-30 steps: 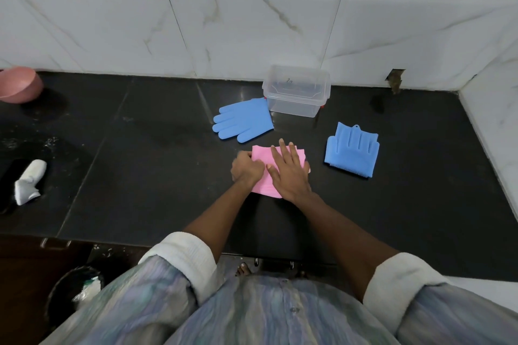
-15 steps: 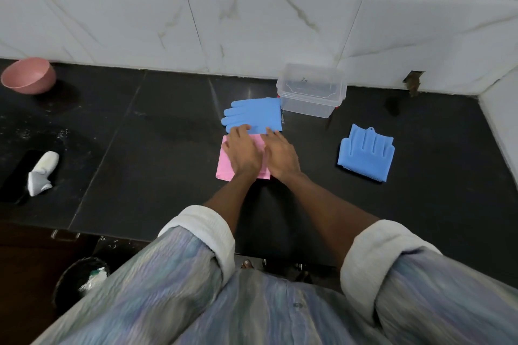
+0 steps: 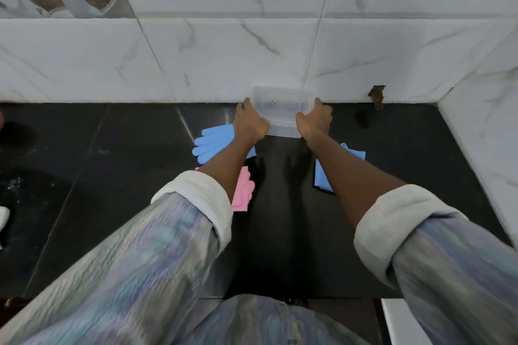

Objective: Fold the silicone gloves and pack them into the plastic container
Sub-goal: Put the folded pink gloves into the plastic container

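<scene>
Clear plastic container [image 3: 283, 109] sits at the far wall, clasped at its ends by left hand [image 3: 250, 120] and right hand [image 3: 314, 120], with folded pink glove [image 3: 242, 190] lying nearer, left.

**Marble walls, black tabletop**

White marble-veined wall tiles [image 3: 224, 45] are meeting a glossy black stone tabletop [image 3: 112, 148], which is reflecting soft light. A side wall [image 3: 485, 134] is closing the right corner, where a small chipped hole [image 3: 377, 95] is showing.

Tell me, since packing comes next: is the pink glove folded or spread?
Folded: the pink glove lies as a compact, doubled-over strip on the counter, no fingers splayed.
</scene>
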